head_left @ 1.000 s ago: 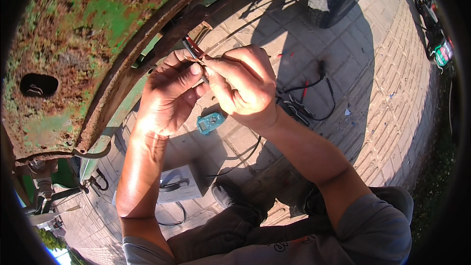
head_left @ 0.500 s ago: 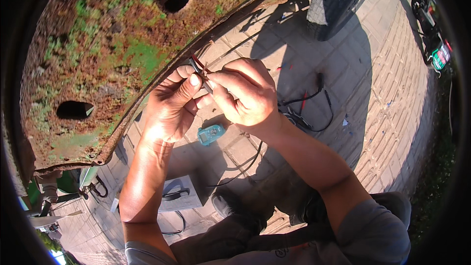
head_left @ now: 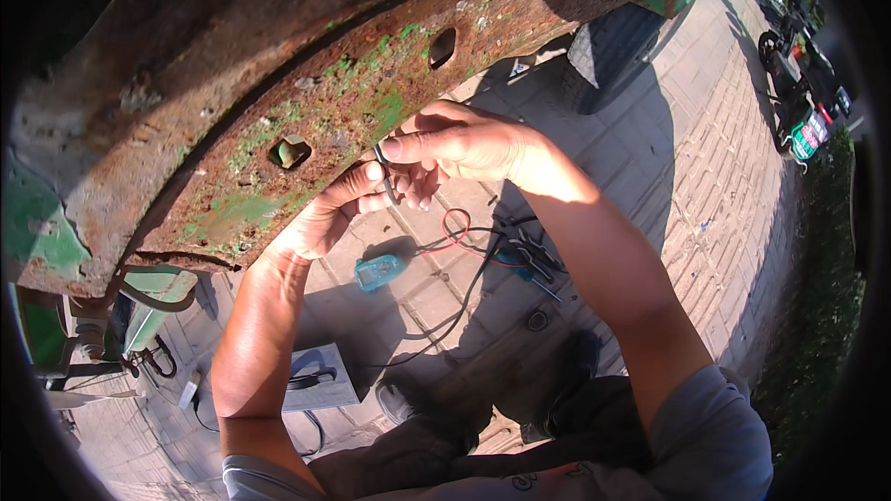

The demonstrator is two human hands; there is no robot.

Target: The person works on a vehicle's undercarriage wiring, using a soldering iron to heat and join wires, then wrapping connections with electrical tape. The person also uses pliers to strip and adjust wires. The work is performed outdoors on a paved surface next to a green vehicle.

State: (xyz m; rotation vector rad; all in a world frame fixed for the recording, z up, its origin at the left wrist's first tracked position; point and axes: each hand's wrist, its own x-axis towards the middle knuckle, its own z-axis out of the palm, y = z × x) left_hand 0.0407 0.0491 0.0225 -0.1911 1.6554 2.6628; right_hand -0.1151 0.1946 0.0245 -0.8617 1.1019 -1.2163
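Now my left hand [head_left: 325, 218] and right hand [head_left: 459, 144] both pinch the thin dark wire [head_left: 383, 172] between fingertips, right under the rusty green panel [head_left: 306, 93]. My view has swung up since half a second ago, so the panel fills more of it, while the grip looks unchanged (steady work on the wire, I judge). Farther down, the blue meter [head_left: 379, 271] and its leads [head_left: 483, 246] lie on the paving.

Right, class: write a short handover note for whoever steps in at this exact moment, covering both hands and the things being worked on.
Left hand: raised, fingers pinching a thin dark wire.
Right hand: pinching the same wire from the other side.
Both work just under the rusty green metal panel.
On the paving below: a small blue meter, red and black leads, a grey box.
Done: wire in hand.
Left: cannot tell from this view.
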